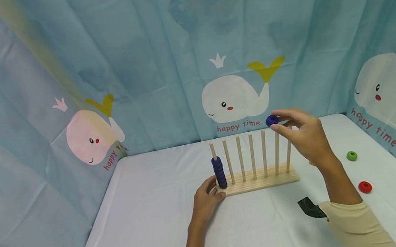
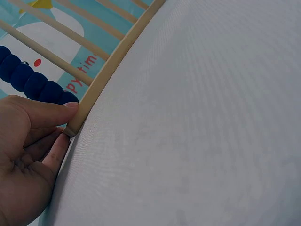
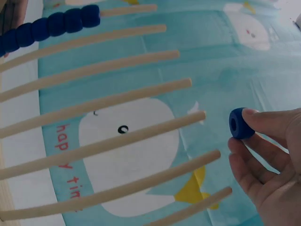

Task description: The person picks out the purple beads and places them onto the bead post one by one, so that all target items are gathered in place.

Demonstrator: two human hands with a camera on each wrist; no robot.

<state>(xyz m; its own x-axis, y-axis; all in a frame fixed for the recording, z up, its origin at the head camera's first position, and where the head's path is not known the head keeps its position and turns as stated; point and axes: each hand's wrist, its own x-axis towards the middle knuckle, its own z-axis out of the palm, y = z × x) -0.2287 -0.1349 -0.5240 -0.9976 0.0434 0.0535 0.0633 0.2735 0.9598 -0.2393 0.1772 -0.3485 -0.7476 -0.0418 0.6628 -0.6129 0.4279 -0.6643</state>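
Note:
A wooden peg rack (image 1: 260,185) with several upright pegs stands on the white table. Its leftmost peg carries a stack of dark blue beads (image 1: 219,173), and the peg's bare tip shows above them. At that end my left hand (image 1: 204,201) grips the base (image 2: 96,87), thumb on the near side beside the lowest bead. Up at peg-tip height on the right, my right hand (image 1: 305,135) pinches one blue bead (image 3: 241,124) between thumb and fingers. In the right wrist view the bead's hole shows, and the bead is apart from the peg tips.
Right of the rack lie a green bead (image 1: 352,156) and a red bead (image 1: 365,187) on the table. An orange piece (image 1: 311,163) is mostly hidden behind the right wrist. A blue whale-print curtain (image 1: 159,82) hangs along the table's back and sides.

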